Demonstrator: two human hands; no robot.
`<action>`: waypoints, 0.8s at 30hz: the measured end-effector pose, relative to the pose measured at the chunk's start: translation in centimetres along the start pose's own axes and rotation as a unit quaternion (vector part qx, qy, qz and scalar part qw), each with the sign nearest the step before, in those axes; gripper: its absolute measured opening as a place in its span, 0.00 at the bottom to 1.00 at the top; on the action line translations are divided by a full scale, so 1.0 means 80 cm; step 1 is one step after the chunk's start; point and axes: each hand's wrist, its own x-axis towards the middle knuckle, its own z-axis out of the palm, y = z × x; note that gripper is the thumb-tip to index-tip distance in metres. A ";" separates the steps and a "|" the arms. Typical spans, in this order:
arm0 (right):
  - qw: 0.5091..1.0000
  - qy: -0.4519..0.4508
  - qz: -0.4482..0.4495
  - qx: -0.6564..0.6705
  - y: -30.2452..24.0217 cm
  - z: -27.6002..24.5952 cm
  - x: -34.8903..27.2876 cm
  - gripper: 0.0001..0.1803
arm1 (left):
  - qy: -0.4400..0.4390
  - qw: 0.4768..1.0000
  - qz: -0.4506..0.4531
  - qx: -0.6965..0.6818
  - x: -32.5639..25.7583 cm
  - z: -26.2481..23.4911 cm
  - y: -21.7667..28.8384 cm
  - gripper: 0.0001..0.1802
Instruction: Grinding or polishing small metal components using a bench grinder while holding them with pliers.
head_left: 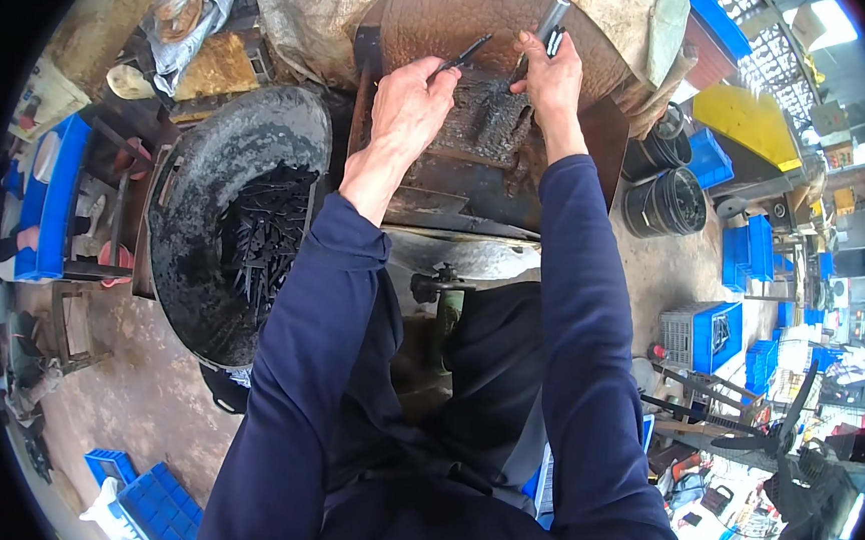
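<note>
My left hand (403, 117) is closed around a thin black metal piece (468, 52), whose narrow end points up and to the right. To its right, my right hand (554, 83) grips a smooth grey metal bar (552, 18) that sticks out above the fingers. Some dark slim pieces show beside the bar, too small to name. Both hands are over a rough, blackened metal block (483, 123) on a rusty brown bench (398, 182). At left, a large sooty round pan (190, 228) holds many thin black metal strips (263, 228).
Black buckets (666, 204) stand on the floor to the right, near a yellow panel (744, 121) and blue crates (750, 254). A black fan (787, 435) is at lower right. Another person's hand (28, 238) shows at the far left by a blue bin (51, 198).
</note>
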 end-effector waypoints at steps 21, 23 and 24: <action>1.000 0.002 0.022 0.012 -0.023 -0.002 -0.007 0.12 | -0.018 1.000 -0.006 -0.009 -0.004 -0.002 0.011 0.16; 1.000 -0.001 0.029 0.008 -0.021 -0.004 -0.007 0.13 | -0.021 1.000 -0.006 0.005 -0.003 -0.002 0.011 0.16; 1.000 0.002 0.030 0.009 -0.015 -0.005 -0.008 0.13 | -0.022 1.000 -0.007 0.017 -0.003 -0.002 0.013 0.16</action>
